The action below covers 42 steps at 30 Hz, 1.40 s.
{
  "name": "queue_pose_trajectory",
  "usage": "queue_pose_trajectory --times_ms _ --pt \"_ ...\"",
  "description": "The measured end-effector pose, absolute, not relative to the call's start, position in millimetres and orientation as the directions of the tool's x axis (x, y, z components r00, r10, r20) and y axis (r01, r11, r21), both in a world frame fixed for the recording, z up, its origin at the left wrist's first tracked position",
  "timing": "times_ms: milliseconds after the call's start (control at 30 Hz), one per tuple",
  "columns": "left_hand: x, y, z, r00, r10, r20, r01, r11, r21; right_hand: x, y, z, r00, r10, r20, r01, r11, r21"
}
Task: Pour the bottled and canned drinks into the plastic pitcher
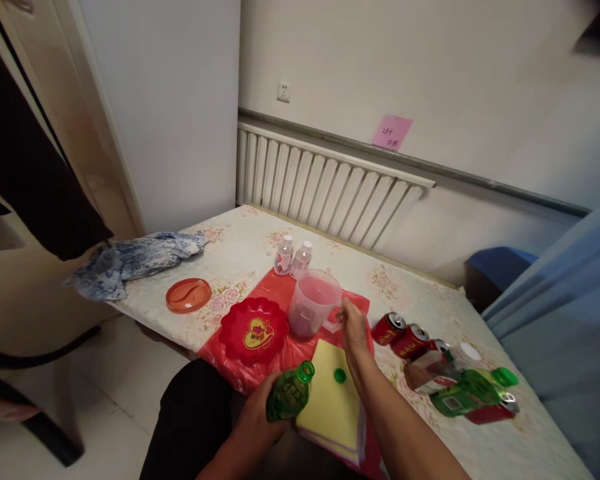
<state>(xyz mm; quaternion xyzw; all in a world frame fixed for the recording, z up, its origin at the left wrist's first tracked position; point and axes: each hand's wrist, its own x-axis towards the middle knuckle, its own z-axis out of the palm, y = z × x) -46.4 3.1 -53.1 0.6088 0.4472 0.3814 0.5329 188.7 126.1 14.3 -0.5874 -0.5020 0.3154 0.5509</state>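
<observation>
My left hand (261,410) is closed round a green plastic bottle (289,395), whose mouth is uncapped and tilted slightly to the right. My right hand (353,322) grips the handle of a clear plastic pitcher (310,307) standing on red plastic sheeting (268,288); what is inside the pitcher is hard to make out. A green bottle cap (339,376) lies on a stack of yellow cloths or sheets (325,407) between my arms. Left of the pitcher sits a red scalloped plate (240,340) with a yellow heart print.
Two small clear bottles (293,257) stand behind the pitcher. To the right are several red cans (409,341), a white-capped bottle (433,370) and a green-capped bottle (467,393). An orange round lid (189,295) and blue patterned cloth (145,259) lie on the left.
</observation>
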Motion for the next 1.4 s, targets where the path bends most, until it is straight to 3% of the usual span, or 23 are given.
queue_pose_trajectory --times_ms 267,500,733,1000,1167,1400 --pt "-47 0 -52 0.270 0.962 -0.038 0.182 -0.013 0.983 222 94 -6 0.399 0.884 0.245 0.448 0.045 -0.893" --pt "-41 -3 -58 0.273 0.962 -0.016 0.175 -0.033 0.984 235 37 -59 0.236 0.960 0.149 0.692 -0.058 -0.720" --pt "-34 -9 -53 0.280 0.960 0.012 0.168 -0.061 0.984 225 21 -76 0.174 0.973 0.155 0.787 -0.043 -0.616" --pt "-30 -9 -53 0.321 0.947 0.021 0.183 -0.084 0.979 212 13 -16 0.031 0.970 0.242 0.765 0.133 -0.631" --pt "-23 -10 -49 0.349 0.936 0.049 0.191 -0.122 0.974 200 -13 49 -0.243 0.917 0.315 0.711 0.390 -0.586" --pt "-22 -10 -48 0.375 0.924 0.075 0.175 -0.150 0.973 197 -28 78 -0.349 0.902 0.253 0.726 0.431 -0.536"
